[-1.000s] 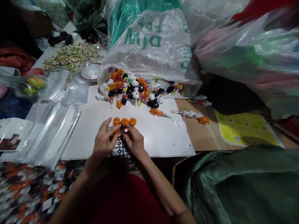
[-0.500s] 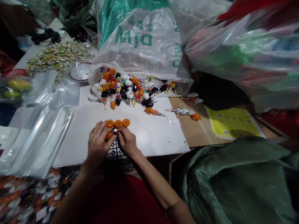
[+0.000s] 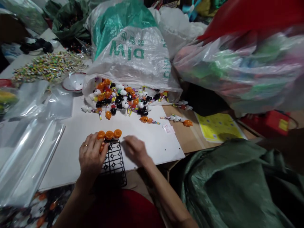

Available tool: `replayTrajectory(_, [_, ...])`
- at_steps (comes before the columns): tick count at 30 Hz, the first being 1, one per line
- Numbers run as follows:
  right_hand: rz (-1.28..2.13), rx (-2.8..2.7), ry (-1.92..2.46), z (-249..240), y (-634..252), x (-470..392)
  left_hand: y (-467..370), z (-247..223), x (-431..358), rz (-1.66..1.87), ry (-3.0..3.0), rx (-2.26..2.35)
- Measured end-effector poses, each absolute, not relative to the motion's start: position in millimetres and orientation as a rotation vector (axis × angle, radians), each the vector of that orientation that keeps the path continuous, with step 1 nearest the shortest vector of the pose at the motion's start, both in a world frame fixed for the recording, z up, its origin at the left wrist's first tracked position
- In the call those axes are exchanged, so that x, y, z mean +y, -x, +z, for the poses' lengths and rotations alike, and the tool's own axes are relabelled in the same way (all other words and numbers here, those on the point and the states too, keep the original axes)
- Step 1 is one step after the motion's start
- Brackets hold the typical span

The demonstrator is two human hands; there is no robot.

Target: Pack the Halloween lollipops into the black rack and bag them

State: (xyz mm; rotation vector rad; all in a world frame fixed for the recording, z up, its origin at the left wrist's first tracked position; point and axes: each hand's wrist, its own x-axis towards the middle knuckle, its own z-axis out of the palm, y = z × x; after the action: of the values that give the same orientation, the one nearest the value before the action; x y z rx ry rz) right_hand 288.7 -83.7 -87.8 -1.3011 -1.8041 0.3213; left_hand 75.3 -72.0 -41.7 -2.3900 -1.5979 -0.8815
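the left hand (image 3: 89, 155), closed around an orange piece (image 3: 102, 148), best braces the black grid (image 3: 114, 161) lightly; the blurred right hand's (image 3: 138, 150) grip cannot be told.

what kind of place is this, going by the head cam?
Probably a small workshop or packing area: a worktable with stacked clear plastic sleeves, a large sack spilling small plastic figures, and a heap of tiny colored pieces.
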Motion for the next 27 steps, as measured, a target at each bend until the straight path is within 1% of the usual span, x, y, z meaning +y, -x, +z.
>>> replayTrajectory(2, [0.174, -1.605, 1.694, -70.5, -337.9, -52.8, -75.7, -42.8, -70.8, -0.862, 2.384, -1.546])
replayTrajectory(4, [0.099, -1.587, 2.039, -54.5, -379.9, -8.5, -76.4, -43.8, -70.0, -0.843, 2.371, -1.508])
replayTrajectory(7, [0.201, -1.858, 2.349, -40.5, -414.1, 55.3, -78.2, -44.1, -69.8, -0.813, 2.366, -1.482])
replayTrajectory(9, [0.344, -2.019, 2.412, -35.2, -422.0, 77.1, -79.9, -43.6, -69.8, -0.802, 2.368, -1.491])
replayTrajectory(11, [0.374, -2.059, 2.412, -28.3, -428.0, 76.9, -81.1, -43.2, -69.4, -0.796, 2.372, -1.518])
replayTrajectory(14, [0.083, -1.899, 2.392, -14.2, -439.8, 50.1, -80.3, -43.6, -67.8, -0.797, 2.393, -1.547])
replayTrajectory(16, [-0.002, -1.921, 2.178, -8.7, -438.9, 28.4, -78.4, -44.3, -66.9, -0.807, 2.406, -1.553])
replayTrajectory(19, [0.275, -2.243, 1.689, -15.6, -406.8, 4.0, -76.1, -43.9, -67.0, -0.812, 2.419, -1.557])
replayTrajectory(21, [0.464, -2.427, 1.518, -26.7, -373.9, -6.4, -76.0, -42.8, -67.4, -0.804, 2.433, -1.563])
replayTrajectory(22, [0.500, -2.476, 1.499, -31.8, -358.9, -11.3, -76.2, -42.4, -67.5, -0.802, 2.438, -1.570])
replayTrajectory(24, [0.466, -2.454, 1.548, -38.3, -337.3, -24.0, -77.2, -42.3, -67.5, -0.806, 2.443, -1.587])
replayTrajectory(27, [0.342, -2.184, 1.775, -40.1, -319.5, -52.4, -78.3, -43.9, -67.0, -0.821, 2.426, -1.609])
